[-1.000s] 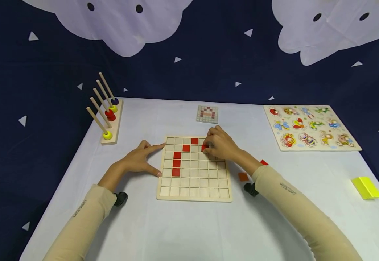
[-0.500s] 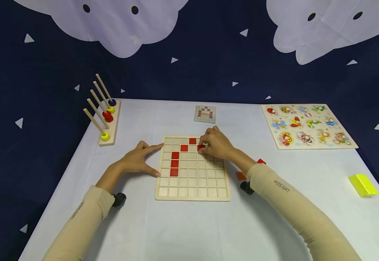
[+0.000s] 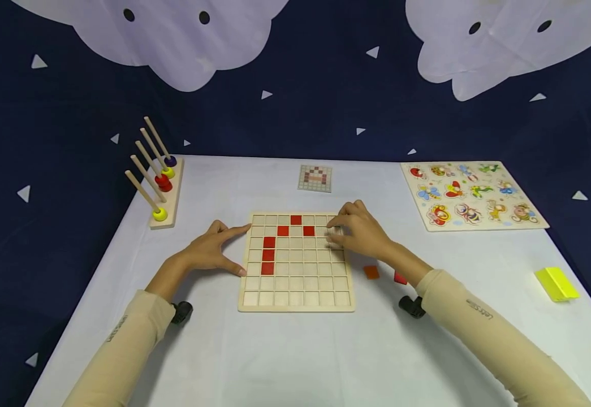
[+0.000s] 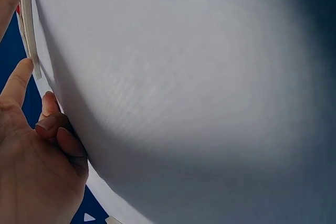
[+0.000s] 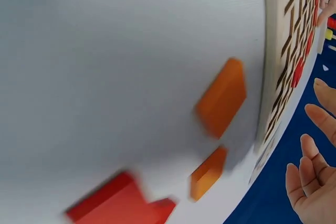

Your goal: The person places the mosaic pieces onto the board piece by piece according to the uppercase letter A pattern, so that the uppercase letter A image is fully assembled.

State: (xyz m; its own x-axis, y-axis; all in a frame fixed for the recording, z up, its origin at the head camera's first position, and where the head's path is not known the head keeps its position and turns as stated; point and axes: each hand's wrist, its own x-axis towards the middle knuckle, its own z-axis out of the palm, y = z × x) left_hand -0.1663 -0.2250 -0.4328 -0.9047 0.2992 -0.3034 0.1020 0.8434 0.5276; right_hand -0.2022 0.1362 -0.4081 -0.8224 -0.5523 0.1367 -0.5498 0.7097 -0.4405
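A wooden grid board (image 3: 297, 309) lies flat on the white table, with several red square tiles (image 3: 268, 254) set in its cells. Along its left edge, my left hand (image 3: 206, 250) rests the outstretched index finger and thumb; in the left wrist view its other fingers fold inward. My right hand (image 3: 362, 233) hovers over the board's upper right part, fingers apart and holding nothing. A red tile (image 3: 309, 231) sits in the second row, left of those fingertips. Under the right forearm, loose orange tiles (image 5: 224, 98) and red tiles (image 5: 113, 203) lie beside the board.
Behind the board lies a small pattern card (image 3: 315, 178). A wooden peg stand (image 3: 172, 203) with coloured beads is at the back left. An insect puzzle board (image 3: 478, 198) lies at the back right, with a folded yellow object (image 3: 556, 284) nearer the right edge.
My right hand has let go of the red tile in the second row and moved right, fingers spreading. The left hand stays at the board's edge. The head view has shifted slightly.
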